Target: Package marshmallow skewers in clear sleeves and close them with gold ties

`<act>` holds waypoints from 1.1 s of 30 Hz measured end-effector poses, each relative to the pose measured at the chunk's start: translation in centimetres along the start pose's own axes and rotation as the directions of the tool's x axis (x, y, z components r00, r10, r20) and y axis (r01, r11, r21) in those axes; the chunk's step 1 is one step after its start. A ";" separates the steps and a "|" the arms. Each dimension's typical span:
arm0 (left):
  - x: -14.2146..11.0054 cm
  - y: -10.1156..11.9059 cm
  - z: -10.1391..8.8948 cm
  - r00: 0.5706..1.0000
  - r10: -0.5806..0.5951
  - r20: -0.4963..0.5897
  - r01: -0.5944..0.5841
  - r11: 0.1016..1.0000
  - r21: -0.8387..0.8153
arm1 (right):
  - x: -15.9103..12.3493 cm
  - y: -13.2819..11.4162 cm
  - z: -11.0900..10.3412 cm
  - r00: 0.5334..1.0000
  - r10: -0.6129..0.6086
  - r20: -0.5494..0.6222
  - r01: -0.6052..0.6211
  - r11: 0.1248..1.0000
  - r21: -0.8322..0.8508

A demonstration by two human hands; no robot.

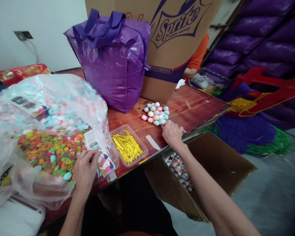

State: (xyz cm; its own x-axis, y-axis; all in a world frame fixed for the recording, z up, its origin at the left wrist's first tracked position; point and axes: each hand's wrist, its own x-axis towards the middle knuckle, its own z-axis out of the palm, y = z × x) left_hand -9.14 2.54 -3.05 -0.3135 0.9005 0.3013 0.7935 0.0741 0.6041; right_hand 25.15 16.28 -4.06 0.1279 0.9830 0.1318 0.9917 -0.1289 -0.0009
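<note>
My left hand (85, 170) rests at the table's front edge, fingers curled on a small printed bag (105, 163) that lies against a clear sack of ring-shaped candies (49, 150). My right hand (172, 133) reaches across the wooden table (199, 108), fingers bent down at the near edge of a small pile of pastel candies (156, 113). Whether it grips any candy is hidden. A clear tray of gold twist ties (127, 146) sits between my hands.
A purple tote bag (114, 59) and a tall Sprite cardboard box (172, 39) stand at the back. Another person's orange sleeve (198, 54) shows behind the box. An open carton with wrapped candy (182, 170) sits on the floor below the table edge.
</note>
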 end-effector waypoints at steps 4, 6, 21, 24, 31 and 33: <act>-0.5 0.3 -0.1 0.991 -0.025 -0.129 0.000 0.981 -0.192 | -0.8 -0.3 -0.1 0.998 -0.063 0.015 0.063 0.998 0.014; -0.8 1.0 -0.5 0.978 -0.057 -0.200 -0.002 0.960 -0.281 | -1.7 -0.7 -0.1 0.995 -0.097 0.023 0.096 0.995 0.025; -2.3 7.5 0.4 0.978 -0.038 -0.204 -0.095 0.794 -0.600 | -10.4 -3.8 -5.5 0.936 -0.126 -0.329 0.213 0.946 0.244; -2.8 8.5 1.0 0.988 0.011 -0.153 -0.106 0.767 -0.633 | -13.8 -5.7 -7.2 0.901 -0.186 -0.391 0.406 0.678 0.613; -4.1 9.5 1.6 0.991 -0.116 -0.067 0.033 0.694 -0.719 | -17.2 -10.6 -6.4 0.983 -0.141 0.114 -0.131 -0.114 0.985; -4.6 9.5 1.3 0.953 -0.304 -0.018 0.154 0.532 -0.833 | -17.1 -10.8 -6.3 0.989 -0.099 0.111 -0.128 -0.180 0.975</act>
State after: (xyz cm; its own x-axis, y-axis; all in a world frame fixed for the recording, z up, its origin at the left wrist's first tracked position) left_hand 0.48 -0.29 0.30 -0.5491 0.8276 0.1167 -0.0609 -0.1789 0.9820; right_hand 12.11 0.09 -0.06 0.0296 0.9994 0.0203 -0.1793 0.0253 -0.9835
